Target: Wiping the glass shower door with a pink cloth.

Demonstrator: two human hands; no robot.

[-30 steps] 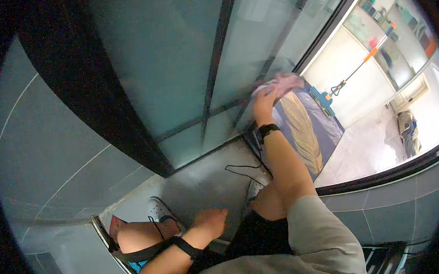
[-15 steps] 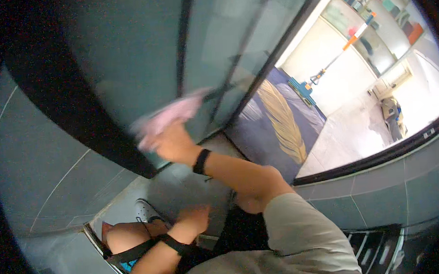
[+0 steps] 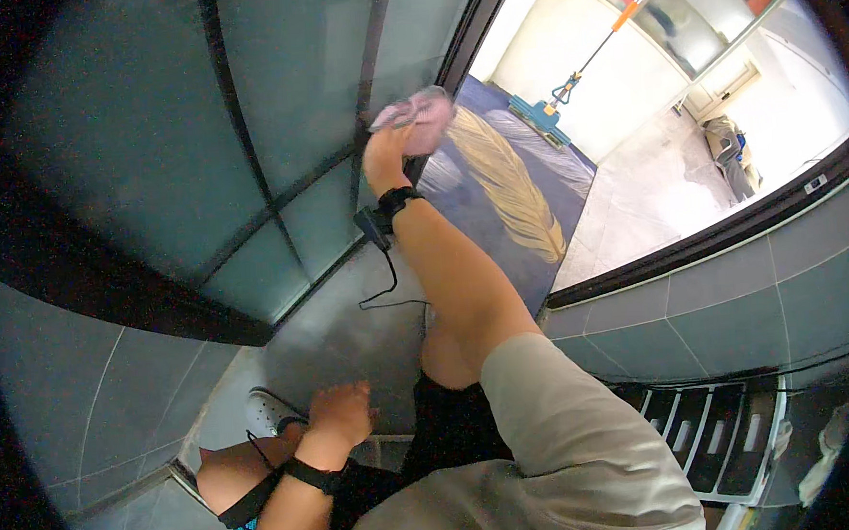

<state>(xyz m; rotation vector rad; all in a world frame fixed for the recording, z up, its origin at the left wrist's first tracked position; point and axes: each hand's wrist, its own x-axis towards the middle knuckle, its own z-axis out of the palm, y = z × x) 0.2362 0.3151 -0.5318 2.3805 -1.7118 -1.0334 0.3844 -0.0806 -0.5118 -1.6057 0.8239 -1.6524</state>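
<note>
My right hand (image 3: 387,159) is closed on a pink cloth (image 3: 424,121), slightly blurred. It is held against or close by the dark-framed edge of a frosted glass door (image 3: 290,90); whether it touches cannot be made out. A black band (image 3: 399,200) circles my right wrist, and a small dark device (image 3: 373,227) with a thin cable hangs beside it. Low in the view, my left hand (image 3: 341,413) hovers near my bent knee, away from the door. Its fingers are blurred and turned away, and nothing shows in it. Another black band (image 3: 316,475) is on that wrist.
Past the doorway lies a blue mat (image 3: 488,199) with a gold feather pattern. A flat mop (image 3: 540,120) with an orange-and-grey handle leans by a white cabinet. Grey tiled wall (image 3: 724,297) curves along the right. A black slatted rack (image 3: 712,432) stands at lower right.
My right hand has carried the pink cloth up and to the right, from over the glass to the door's edge near the doorway. My left hand has shifted slightly left.
</note>
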